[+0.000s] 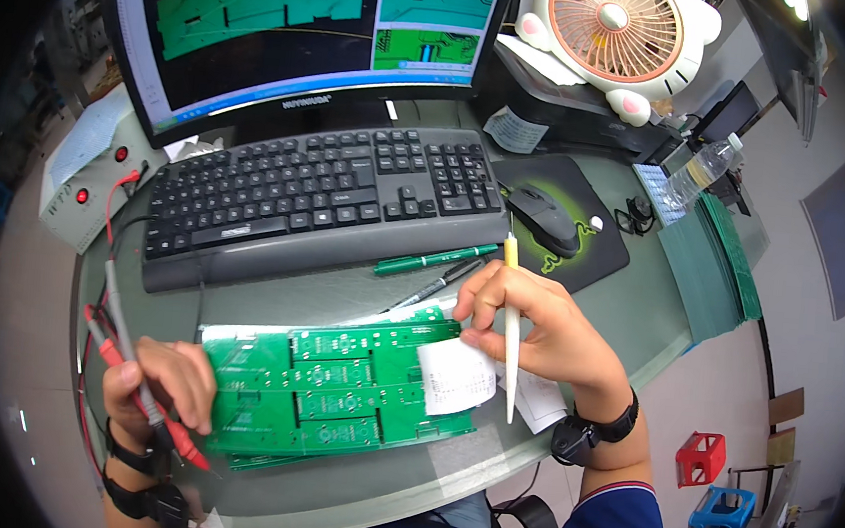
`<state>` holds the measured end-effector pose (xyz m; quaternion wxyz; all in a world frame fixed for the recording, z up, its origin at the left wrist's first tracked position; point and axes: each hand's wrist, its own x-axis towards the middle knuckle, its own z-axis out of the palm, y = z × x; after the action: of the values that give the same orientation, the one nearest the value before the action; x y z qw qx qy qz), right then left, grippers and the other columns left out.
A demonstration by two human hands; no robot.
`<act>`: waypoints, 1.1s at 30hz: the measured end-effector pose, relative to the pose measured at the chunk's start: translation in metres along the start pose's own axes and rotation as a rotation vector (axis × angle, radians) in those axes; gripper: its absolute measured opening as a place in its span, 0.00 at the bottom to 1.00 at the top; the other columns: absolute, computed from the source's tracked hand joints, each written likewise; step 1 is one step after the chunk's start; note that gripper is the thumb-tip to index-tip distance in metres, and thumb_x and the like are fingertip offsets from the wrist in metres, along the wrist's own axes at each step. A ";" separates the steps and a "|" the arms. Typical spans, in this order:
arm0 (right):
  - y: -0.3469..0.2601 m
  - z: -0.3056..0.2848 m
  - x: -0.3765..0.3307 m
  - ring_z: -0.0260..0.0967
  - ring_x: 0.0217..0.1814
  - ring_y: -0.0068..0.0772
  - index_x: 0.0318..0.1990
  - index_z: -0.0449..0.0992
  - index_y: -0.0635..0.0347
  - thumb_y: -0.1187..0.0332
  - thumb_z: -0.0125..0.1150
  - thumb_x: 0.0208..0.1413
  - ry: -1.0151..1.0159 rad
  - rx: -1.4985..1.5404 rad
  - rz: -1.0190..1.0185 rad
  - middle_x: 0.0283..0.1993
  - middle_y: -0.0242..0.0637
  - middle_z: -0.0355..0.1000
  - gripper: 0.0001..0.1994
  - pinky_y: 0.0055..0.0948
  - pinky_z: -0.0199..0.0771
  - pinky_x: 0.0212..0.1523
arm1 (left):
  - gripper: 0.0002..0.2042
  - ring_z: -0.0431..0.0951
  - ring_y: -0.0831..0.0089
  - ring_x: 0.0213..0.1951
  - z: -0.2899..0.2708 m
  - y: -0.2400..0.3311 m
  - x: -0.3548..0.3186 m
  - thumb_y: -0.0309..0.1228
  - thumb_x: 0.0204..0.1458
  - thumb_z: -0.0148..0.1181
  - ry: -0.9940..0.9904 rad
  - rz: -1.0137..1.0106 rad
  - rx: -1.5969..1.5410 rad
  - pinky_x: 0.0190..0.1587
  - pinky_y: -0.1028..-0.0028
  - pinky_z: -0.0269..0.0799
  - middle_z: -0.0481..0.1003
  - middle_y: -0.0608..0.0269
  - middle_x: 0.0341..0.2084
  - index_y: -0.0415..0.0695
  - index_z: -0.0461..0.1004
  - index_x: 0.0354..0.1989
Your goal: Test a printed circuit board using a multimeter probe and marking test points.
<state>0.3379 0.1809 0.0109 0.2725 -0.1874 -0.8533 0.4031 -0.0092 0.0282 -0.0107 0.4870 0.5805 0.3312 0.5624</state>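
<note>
On the near side of the keyboard [324,192], green circuit boards [338,386] lay on the worktop [620,344]. Nearer the person than the keyboard's left end, the left hand [163,383] curled loosely around a red test probe [187,447]; whether it touched the boards, I couldn't tell. Before the keyboard's right end, the right hand [552,324], nearly closed, pinched a white paper slip [458,378] and a white pen-shaped tool [511,355].

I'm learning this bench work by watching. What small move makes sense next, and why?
Probably lift the white slip clear with the right hand: that hand is already at the slip's upper edge, and the slip covers part of the green circuit boards.
</note>
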 end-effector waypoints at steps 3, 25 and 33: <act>0.004 0.001 -0.002 0.71 0.40 0.35 0.32 0.66 0.62 0.83 0.65 0.46 -0.021 -0.015 0.000 0.36 0.37 0.71 0.12 0.31 0.71 0.42 | 0.30 0.68 0.65 0.22 0.000 -0.010 -0.002 0.46 0.57 0.32 -0.010 -0.029 -0.061 0.30 0.70 0.65 0.76 0.50 0.14 0.38 0.75 0.15; -0.055 0.055 0.057 0.67 0.55 0.27 0.56 0.69 0.63 0.68 0.57 0.63 -0.151 0.308 -0.128 0.53 0.38 0.69 0.16 0.27 0.67 0.55 | 0.24 0.55 0.77 0.20 0.035 0.024 -0.008 0.42 0.60 0.38 0.221 -0.003 -0.841 0.27 0.75 0.55 0.63 0.70 0.06 0.50 0.63 0.11; -0.092 0.094 0.077 0.65 0.46 0.13 0.53 0.71 0.58 0.63 0.60 0.62 -0.180 0.894 -0.070 0.45 0.24 0.70 0.15 0.20 0.69 0.46 | 0.29 0.73 0.49 0.56 0.039 0.036 -0.015 0.48 0.59 0.41 0.139 -0.272 -0.845 0.56 0.41 0.67 0.71 0.49 0.56 0.40 0.65 0.61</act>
<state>0.2107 0.1114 0.0582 0.2649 0.0134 -0.6217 0.7370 0.0212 -0.0044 0.0224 0.7275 0.2424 0.1776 0.6167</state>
